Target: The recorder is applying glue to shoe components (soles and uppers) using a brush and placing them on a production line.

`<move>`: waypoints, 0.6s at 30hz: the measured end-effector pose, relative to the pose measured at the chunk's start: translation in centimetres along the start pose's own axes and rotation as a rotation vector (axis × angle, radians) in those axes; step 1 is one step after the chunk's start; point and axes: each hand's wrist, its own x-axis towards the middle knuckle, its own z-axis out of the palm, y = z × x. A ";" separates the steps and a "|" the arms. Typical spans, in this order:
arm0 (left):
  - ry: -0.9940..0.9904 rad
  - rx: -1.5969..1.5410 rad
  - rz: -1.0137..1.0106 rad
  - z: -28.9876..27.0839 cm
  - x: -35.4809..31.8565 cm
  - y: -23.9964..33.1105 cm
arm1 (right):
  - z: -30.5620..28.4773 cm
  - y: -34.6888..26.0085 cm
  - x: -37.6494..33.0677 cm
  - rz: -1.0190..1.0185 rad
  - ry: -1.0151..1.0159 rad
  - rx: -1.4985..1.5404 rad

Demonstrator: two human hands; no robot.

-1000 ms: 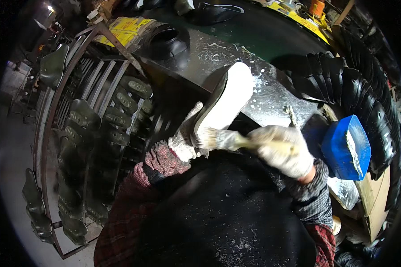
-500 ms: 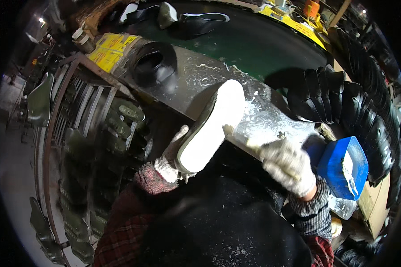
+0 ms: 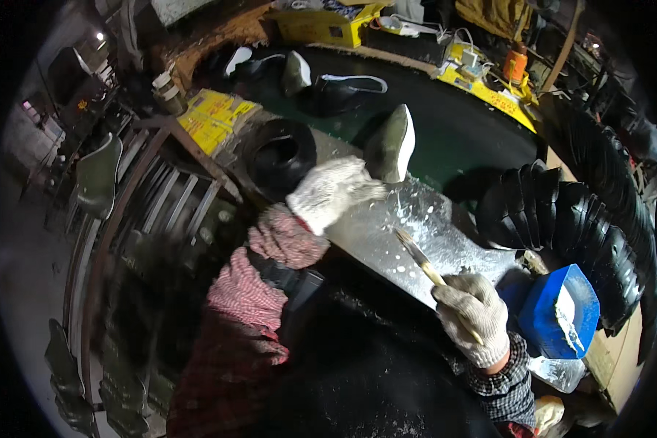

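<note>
Head view: white-soled shoe [image 3: 392,146] beyond both hands [image 3: 333,193] [image 3: 474,320], nearer the left.

I wear knitted work gloves, off-white and plain. The left glove [image 3: 327,196] looks greyed and rough, though blur hides its finer weave; the right glove [image 3: 476,317] shows its knit more clearly. A strip of bare wrist [image 3: 498,364] separates that one from my right oversleeve [image 3: 498,388], finely checked in black and white and bunched in folds. My left oversleeve [image 3: 248,292] is finely patterned in pinkish red and white, puckered thickly near the wrist, with a dark band [image 3: 274,271] across it. Further up, my left shirt sleeve [image 3: 223,372] is dark red. Pale specks dot my black apron [image 3: 365,383].
</note>
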 end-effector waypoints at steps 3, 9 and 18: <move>0.462 0.911 0.497 -0.1 -1.3 8.0 | -1.4 -0.8 -2.4 0.094 0.109 0.031; 0.600 1.799 -0.336 -6.1 -4.9 10.9 | -4.0 -0.2 -8.4 0.230 0.317 -0.035; 0.179 0.098 0.066 7.6 -10.1 0.7 | -18.7 0.5 -15.1 0.591 1.031 -0.169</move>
